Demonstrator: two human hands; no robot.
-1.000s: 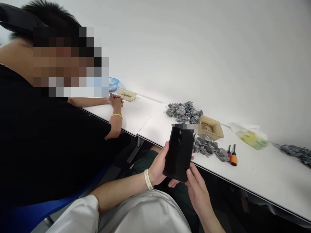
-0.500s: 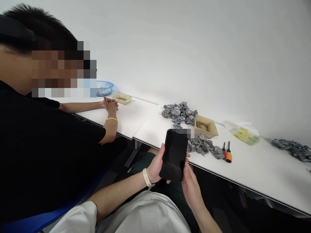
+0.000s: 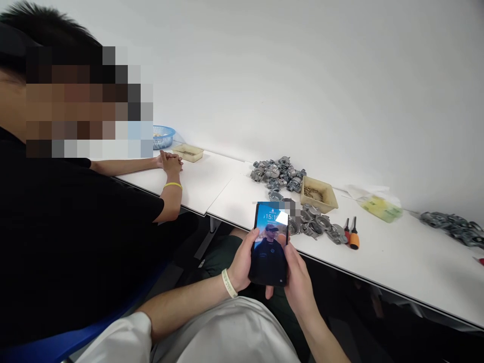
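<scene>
A smartphone [image 3: 269, 252] is held upright over my lap, its screen lit with a lock screen showing the time and a picture of a person. My left hand [image 3: 242, 259] is wrapped around its left edge, thumb along the side; a pale band circles that wrist. On the opposite edge, my right hand [image 3: 300, 275] grips the phone, its thumb near the side of the screen. Most fingers of both hands are hidden behind the phone. Just beyond it, grey metal castings [image 3: 317, 224] lie on the white table [image 3: 397, 257].
A pile of metal parts [image 3: 278, 173] stands beside a cream tray [image 3: 327, 199] of small brass-coloured pieces. Two screwdrivers [image 3: 354, 237], a yellow-green plastic bag [image 3: 381, 207] and more dark castings [image 3: 454, 228] lie rightward. At left sits a person in black [image 3: 75, 242], hands clasped on the table.
The phone's screen has gone from dark to lit. My right hand has shifted up slightly along the phone's edge, its thumb now closer to the screen.
</scene>
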